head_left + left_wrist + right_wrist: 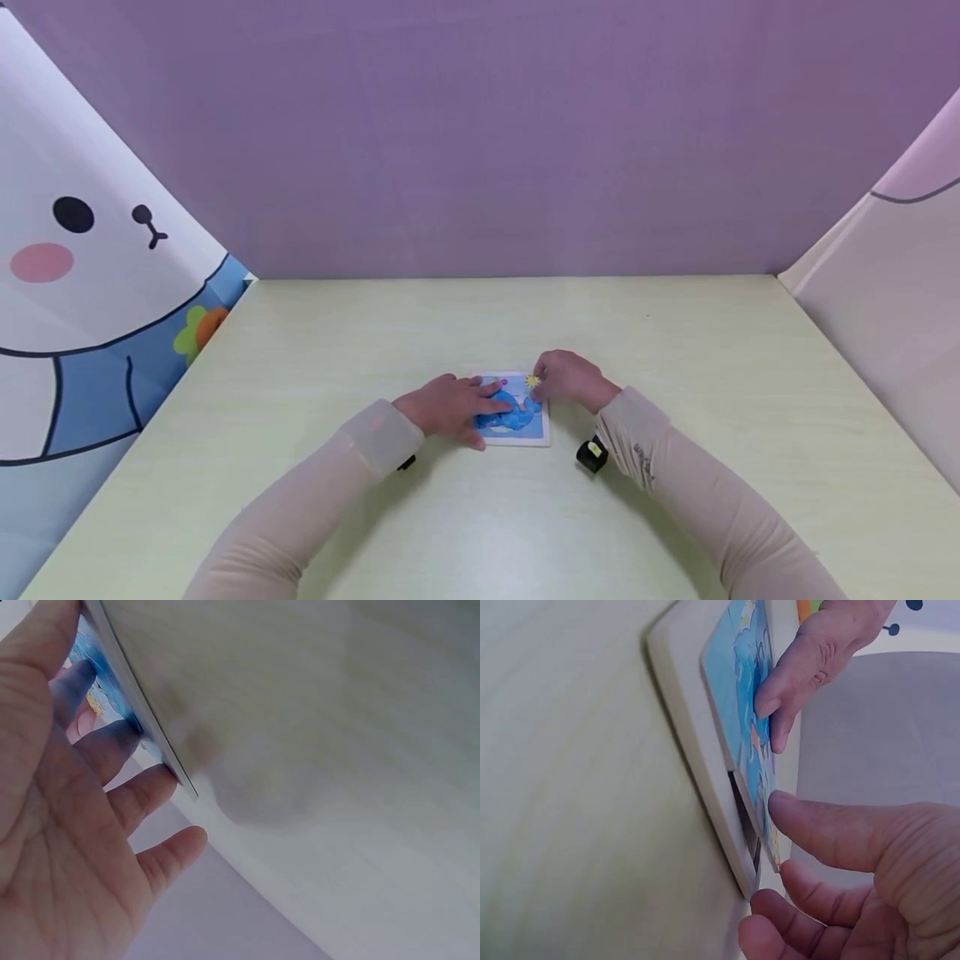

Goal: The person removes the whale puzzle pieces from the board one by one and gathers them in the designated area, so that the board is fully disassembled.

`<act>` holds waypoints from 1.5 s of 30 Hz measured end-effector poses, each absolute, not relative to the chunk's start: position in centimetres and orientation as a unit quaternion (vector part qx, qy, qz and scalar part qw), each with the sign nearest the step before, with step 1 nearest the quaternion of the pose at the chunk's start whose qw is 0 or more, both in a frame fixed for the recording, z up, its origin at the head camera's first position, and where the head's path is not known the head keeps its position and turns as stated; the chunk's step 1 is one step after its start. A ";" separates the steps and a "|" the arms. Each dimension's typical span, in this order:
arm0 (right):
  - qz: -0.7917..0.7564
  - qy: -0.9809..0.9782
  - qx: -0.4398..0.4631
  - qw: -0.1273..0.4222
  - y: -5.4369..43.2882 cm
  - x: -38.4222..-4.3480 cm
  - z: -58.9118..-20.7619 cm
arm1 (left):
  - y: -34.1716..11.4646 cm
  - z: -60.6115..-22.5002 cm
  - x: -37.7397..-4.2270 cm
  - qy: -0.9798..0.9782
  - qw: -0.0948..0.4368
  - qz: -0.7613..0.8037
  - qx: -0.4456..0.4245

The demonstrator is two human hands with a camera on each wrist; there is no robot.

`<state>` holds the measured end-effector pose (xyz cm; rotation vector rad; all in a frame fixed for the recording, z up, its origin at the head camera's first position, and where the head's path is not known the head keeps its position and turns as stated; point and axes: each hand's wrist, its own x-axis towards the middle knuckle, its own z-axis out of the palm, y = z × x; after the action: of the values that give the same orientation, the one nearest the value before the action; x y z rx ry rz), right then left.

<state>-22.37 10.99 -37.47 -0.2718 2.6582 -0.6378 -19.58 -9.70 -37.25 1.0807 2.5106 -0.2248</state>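
Note:
A small jigsaw puzzle (491, 436) in a pale wooden frame (686, 697) lies on the table, with a blue whale-like picture on it. My left hand (450, 406) rests on its left part, fingers spread and fingertips touching the picture and the frame's edge. At the upper right corner, my right hand (567, 379) pinches a puzzle piece (533, 382) with a yellow sun between thumb and forefinger. In the right wrist view that piece (756, 806) is tilted, its outer edge raised above the frame with a dark gap beneath. The left fingers cover part of the picture.
The pale wood-grain table (480, 525) extends around the puzzle. A purple cloth wall (495, 142) stands along its back edge, with a cartoon-printed cloth (97, 283) at the left and a pale cloth (892, 292) at the right. A black wrist camera (592, 455) hangs by the right sleeve.

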 end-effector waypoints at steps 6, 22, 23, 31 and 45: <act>-0.245 0.945 -0.099 0.192 10.7 -22.5 -37.8 | -9.7 -37.3 -19.5 0.896 0.191 -0.090 0.391; -0.267 0.935 -0.115 0.201 10.3 -22.5 -38.0 | -9.8 -36.9 -19.3 0.903 0.191 -0.082 0.375; -0.259 0.937 -0.119 0.200 10.3 -22.5 -38.0 | -9.8 -36.9 -19.3 0.904 0.191 -0.078 0.375; -0.219 0.947 -0.118 0.203 10.1 -22.2 -37.7 | -9.7 -37.1 -19.4 0.907 0.195 -0.066 0.368; -0.238 0.952 -0.100 0.168 9.8 -21.6 -38.6 | -9.6 -37.7 -19.1 0.905 0.198 -0.088 0.366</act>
<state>-21.63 9.81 -38.58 -0.2834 2.7066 -0.6761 -19.14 -9.58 -37.67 1.0241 2.5321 -0.2473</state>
